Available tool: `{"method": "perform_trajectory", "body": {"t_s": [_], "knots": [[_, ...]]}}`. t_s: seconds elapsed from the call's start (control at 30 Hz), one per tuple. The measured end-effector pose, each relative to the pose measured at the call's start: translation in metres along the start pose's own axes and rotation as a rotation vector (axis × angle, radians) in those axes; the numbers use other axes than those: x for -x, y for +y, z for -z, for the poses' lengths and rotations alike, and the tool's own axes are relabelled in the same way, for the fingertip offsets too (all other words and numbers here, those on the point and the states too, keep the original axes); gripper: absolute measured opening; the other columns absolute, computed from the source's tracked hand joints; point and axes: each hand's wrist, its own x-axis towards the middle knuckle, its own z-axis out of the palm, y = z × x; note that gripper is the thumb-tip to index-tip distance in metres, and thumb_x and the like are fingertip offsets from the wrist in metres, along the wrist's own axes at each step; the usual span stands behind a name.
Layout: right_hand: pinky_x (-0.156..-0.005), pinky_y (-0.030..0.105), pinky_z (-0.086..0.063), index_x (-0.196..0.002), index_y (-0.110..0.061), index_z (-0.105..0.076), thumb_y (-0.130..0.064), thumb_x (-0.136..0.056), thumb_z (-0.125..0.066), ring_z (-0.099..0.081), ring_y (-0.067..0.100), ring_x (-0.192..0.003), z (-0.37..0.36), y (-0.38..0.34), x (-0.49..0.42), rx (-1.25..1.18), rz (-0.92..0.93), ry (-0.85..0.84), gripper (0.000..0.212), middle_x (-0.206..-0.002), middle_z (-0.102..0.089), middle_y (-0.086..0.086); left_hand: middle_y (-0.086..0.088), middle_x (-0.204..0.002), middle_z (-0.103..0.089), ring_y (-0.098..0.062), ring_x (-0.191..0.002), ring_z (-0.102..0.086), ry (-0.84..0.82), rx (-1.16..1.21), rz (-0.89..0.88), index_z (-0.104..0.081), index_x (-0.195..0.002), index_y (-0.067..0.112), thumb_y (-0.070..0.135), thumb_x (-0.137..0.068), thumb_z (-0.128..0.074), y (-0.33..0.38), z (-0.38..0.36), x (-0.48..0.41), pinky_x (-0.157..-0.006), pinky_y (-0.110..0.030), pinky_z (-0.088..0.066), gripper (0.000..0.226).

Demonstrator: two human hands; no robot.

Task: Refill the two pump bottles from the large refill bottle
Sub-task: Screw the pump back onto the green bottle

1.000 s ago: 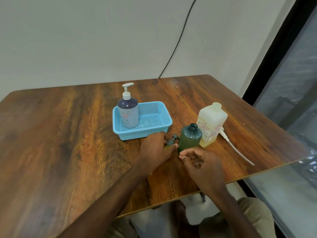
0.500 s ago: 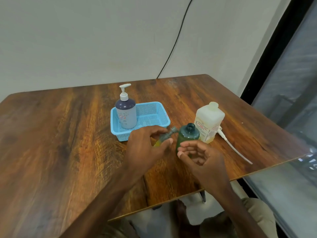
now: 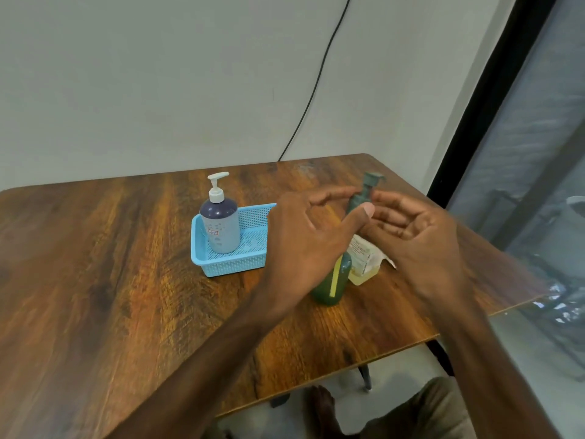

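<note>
A dark green pump bottle [image 3: 329, 288] stands open on the wooden table [image 3: 126, 280], partly hidden by my left hand [image 3: 304, 245]. That hand holds the green pump head [image 3: 364, 193] raised above the bottle. The pump's yellowish dip tube [image 3: 335, 277] hangs down in front of the green bottle. My right hand [image 3: 424, 239] is beside the pump head with its fingers spread; whether it touches it is unclear. The pale yellow refill bottle [image 3: 364, 264] stands behind the green one, mostly covered by my hands. A blue-grey pump bottle [image 3: 220, 226] with a white pump stands in the blue basket [image 3: 202, 264].
The table's right and near edges run close to the bottles. A glass door with a black frame [image 3: 468, 106] stands to the right. A black cable [image 3: 313, 90] hangs down the wall behind. My knee and foot show under the table.
My left hand picked the green pump head up from the table and lifted it above the green bottle. My right hand rose alongside it.
</note>
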Motion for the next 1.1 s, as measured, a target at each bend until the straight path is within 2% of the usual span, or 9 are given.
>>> {"method": "perform_trajectory", "body": {"t_s": [0.1, 0.2, 0.33, 0.43, 0.53, 0.67, 0.83, 0.97, 1.1], "knots": [[-0.090, 0.045, -0.058, -0.120, -0.009, -0.067, -0.009, -0.079, -0.080, -0.074, 0.023, -0.100, 0.005, -0.012, -0.018, 0.008, 0.041, 0.012, 0.043, -0.108, -0.077, 0.005, 0.023, -0.129, -0.068, 0.015, -0.121, -0.055, -0.013, -0.057, -0.050, -0.073, -0.118, 0.041, 0.056, -0.084, -0.076, -0.003, 0.001, -0.011, -0.094, -0.008, -0.042, 0.038], [-0.091, 0.047, -0.058, -0.121, -0.007, -0.067, -0.007, -0.078, -0.082, -0.074, 0.025, -0.101, 0.008, -0.018, -0.035, 0.012, 0.090, 0.059, 0.045, -0.108, -0.076, 0.007, 0.025, -0.127, -0.066, 0.012, -0.116, -0.057, -0.037, -0.042, 0.047, -0.068, -0.125, 0.040, 0.057, -0.083, -0.075, -0.030, 0.005, -0.010, -0.083, -0.002, -0.041, 0.046], [-0.091, 0.046, -0.058, -0.121, -0.007, -0.067, -0.010, -0.079, -0.083, -0.074, 0.024, -0.101, 0.009, -0.016, -0.049, 0.056, 0.123, 0.086, 0.045, -0.108, -0.076, 0.007, 0.025, -0.131, -0.059, 0.013, -0.114, -0.055, -0.238, -0.114, 0.185, -0.057, -0.136, 0.039, 0.058, -0.076, -0.082, -0.080, 0.006, 0.001, -0.096, -0.022, -0.052, 0.068], [-0.091, 0.047, -0.058, -0.120, -0.010, -0.068, -0.011, -0.078, -0.084, -0.074, 0.022, -0.100, 0.005, -0.003, -0.052, 0.106, 0.095, 0.056, 0.044, -0.108, -0.076, 0.004, 0.029, -0.133, -0.049, 0.019, -0.108, -0.047, -0.419, -0.212, 0.226, -0.047, -0.144, 0.038, 0.061, -0.070, -0.085, -0.102, 0.002, 0.006, -0.088, -0.010, -0.042, 0.087], [-0.091, 0.048, -0.058, -0.118, -0.010, -0.069, -0.010, -0.077, -0.085, -0.074, 0.020, -0.098, 0.001, 0.013, -0.049, 0.139, 0.044, 0.038, 0.044, -0.106, -0.077, 0.002, 0.019, -0.143, -0.053, 0.002, -0.123, -0.051, -0.475, -0.284, 0.203, -0.044, -0.146, 0.037, 0.066, -0.066, -0.085, -0.117, -0.007, 0.007, -0.101, -0.022, -0.047, 0.094], [-0.089, 0.046, -0.059, -0.119, -0.011, -0.069, -0.012, -0.076, -0.086, -0.075, 0.017, -0.097, 0.000, 0.036, -0.040, 0.183, -0.033, 0.003, 0.046, -0.106, -0.077, -0.001, 0.016, -0.135, -0.059, -0.002, -0.120, -0.057, -0.501, -0.280, 0.189, -0.047, -0.142, 0.036, 0.070, -0.064, -0.084, -0.133, -0.019, 0.005, -0.102, -0.033, -0.054, 0.093], [-0.087, 0.039, -0.061, -0.116, -0.018, -0.070, -0.012, -0.080, -0.082, -0.072, 0.007, -0.100, -0.002, 0.067, -0.015, 0.296, -0.106, -0.041, 0.038, -0.107, -0.076, -0.006, 0.017, -0.119, -0.068, 0.001, -0.108, -0.064, -0.497, -0.199, 0.199, -0.058, -0.130, 0.034, 0.068, -0.063, -0.086, -0.143, -0.028, 0.006, -0.094, -0.034, -0.058, 0.080], [-0.091, 0.041, -0.059, -0.122, -0.022, -0.069, -0.015, -0.081, -0.081, -0.069, 0.006, -0.108, 0.002, 0.080, -0.002, 0.366, -0.119, -0.079, 0.044, -0.118, -0.072, -0.010, 0.021, -0.120, -0.066, 0.006, -0.111, -0.062, -0.510, -0.138, 0.192, -0.057, -0.133, 0.034, 0.058, -0.068, -0.089, -0.146, -0.029, 0.005, -0.096, -0.025, -0.056, 0.076], [-0.092, 0.041, -0.059, -0.126, -0.021, -0.066, -0.023, -0.081, -0.081, -0.067, 0.009, -0.111, 0.005, 0.076, -0.006, 0.392, -0.144, -0.125, 0.048, -0.122, -0.070, -0.008, 0.025, -0.112, -0.066, 0.015, -0.106, -0.060, -0.509, -0.094, 0.196, -0.056, -0.131, 0.037, 0.051, -0.070, -0.090, -0.145, -0.028, 0.006, -0.089, -0.012, -0.053, 0.072]]}}
